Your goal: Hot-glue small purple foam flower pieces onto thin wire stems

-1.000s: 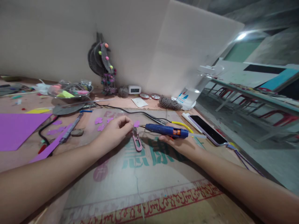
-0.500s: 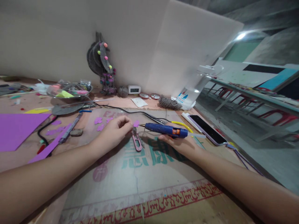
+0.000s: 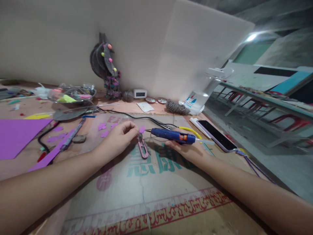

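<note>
My left hand (image 3: 124, 132) is closed in a pinch, with a small purple piece (image 3: 142, 129) at its fingertips. Wrapped around a blue glue gun (image 3: 168, 134) is my right hand (image 3: 187, 148); a clear glue stick (image 3: 207, 141) juts from the gun's rear. The metal nozzle points left, right beside the purple piece. Pink thread snips (image 3: 142, 147) lie on the printed cardboard (image 3: 137, 189) just below the left fingertips. More purple cutouts (image 3: 102, 126) rest on the cardboard behind my left hand.
Purple sheet (image 3: 22, 137), pen (image 3: 73, 133) and stone (image 3: 79, 139) lie left. A bowl of craft bits (image 3: 73, 94), hanging grey ornament (image 3: 105, 65), clock (image 3: 140, 94), yarn (image 3: 177, 107) and plastic jug (image 3: 198, 94) stand behind. A phone (image 3: 216, 135) lies right; a black cable crosses the back.
The glue gun has shifted very slightly left, and the purple piece at my left fingertips shows at a slightly different angle. Both hands keep their grips.
</note>
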Demonstrator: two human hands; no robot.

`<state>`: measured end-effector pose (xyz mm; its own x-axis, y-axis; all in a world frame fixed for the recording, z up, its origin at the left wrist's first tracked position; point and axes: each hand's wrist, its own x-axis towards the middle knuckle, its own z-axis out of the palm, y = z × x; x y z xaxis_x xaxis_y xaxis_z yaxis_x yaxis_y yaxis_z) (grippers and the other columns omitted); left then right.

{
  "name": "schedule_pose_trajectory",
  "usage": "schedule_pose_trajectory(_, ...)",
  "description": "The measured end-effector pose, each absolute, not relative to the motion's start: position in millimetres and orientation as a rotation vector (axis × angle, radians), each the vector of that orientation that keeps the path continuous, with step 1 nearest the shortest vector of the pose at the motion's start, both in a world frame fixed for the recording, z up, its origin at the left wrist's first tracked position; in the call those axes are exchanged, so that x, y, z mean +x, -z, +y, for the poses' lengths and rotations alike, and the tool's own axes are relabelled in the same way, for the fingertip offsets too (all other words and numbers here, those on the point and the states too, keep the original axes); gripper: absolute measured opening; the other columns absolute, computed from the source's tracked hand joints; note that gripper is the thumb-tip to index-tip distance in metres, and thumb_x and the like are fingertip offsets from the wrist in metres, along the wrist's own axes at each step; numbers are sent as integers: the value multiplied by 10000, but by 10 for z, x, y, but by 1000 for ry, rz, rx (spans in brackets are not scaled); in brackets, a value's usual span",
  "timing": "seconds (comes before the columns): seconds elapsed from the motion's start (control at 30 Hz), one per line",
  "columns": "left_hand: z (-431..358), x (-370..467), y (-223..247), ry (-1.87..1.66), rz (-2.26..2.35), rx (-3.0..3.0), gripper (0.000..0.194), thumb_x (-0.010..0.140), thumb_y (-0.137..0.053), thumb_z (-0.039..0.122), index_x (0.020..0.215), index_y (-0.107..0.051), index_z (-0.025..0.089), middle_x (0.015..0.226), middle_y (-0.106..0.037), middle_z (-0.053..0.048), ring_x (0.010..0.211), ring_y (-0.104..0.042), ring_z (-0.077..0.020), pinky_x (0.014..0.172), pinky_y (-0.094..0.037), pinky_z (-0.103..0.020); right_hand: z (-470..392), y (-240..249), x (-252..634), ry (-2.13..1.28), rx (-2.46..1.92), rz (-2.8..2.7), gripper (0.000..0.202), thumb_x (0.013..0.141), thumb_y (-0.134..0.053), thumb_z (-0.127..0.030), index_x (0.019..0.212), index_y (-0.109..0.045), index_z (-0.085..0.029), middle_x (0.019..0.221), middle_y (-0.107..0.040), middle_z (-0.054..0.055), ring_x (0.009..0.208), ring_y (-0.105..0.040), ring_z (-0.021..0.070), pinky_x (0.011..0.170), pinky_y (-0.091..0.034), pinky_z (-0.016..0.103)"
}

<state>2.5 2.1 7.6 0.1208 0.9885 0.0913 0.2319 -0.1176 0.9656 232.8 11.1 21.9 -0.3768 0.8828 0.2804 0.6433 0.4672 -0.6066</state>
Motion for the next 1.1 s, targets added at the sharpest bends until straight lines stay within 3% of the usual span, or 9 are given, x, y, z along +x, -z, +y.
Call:
schedule_pose_trajectory(0.3,26,23,-104,-1089,1262,1515,180,813,-507,289,668,-513,183,594,-535,37,559,-493,-107,541,-379,-210,131,-148,2324,-534,-1327,-2134,278,749,-617,-474,719,-492,-227,671,-549,9,620,-546,191,559,-469,340)
schedule_pose_trajectory(0.57,44,12,-71,-1135,1219,1560,175,802,-500,276,650,-500,189,597,-512,26,573,-488,-128,552,-385,-230,190,-370,2425,-751,-1277,-1825,405,895,-397,-504,831,-634,-182,740,-640,44,668,-594,164,647,-482,299)
schedule_pose_trajectory(0.7,72,4,-28,-1132,1218,1560,173,790,-502,286,647,-500,190,589,-499,30,575,-484,-134,547,-372,-232,349,-586,2376,-596,-1313,-1850,371,829,-532,-493,953,-664,-170,898,-690,78,797,-631,194,746,-484,327)
schedule_pose_trajectory(0.8,97,-1,15,-1137,1188,1545,176,791,-505,298,657,-507,185,594,-504,33,580,-482,-131,555,-367,-234,668,-655,2251,-437,-1445,-1920,396,739,-640,-495,941,-683,-156,853,-700,82,805,-637,218,725,-482,328)
schedule_pose_trajectory(0.9,113,-3,43,-1132,1169,1551,185,797,-500,307,659,-501,182,597,-494,37,581,-477,-127,562,-364,-239,1122,-575,2109,-351,-1550,-1971,316,745,-659,-408,904,-683,-136,803,-694,69,763,-634,188,691,-479,275)
schedule_pose_trajectory(1.1,113,3,34,-1114,1191,1551,180,804,-487,293,667,-500,177,603,-494,40,588,-475,-119,579,-364,-240,1805,-211,1984,-326,-1683,-1966,276,759,-652,-350,857,-667,-93,801,-689,94,777,-639,206,700,-478,278)
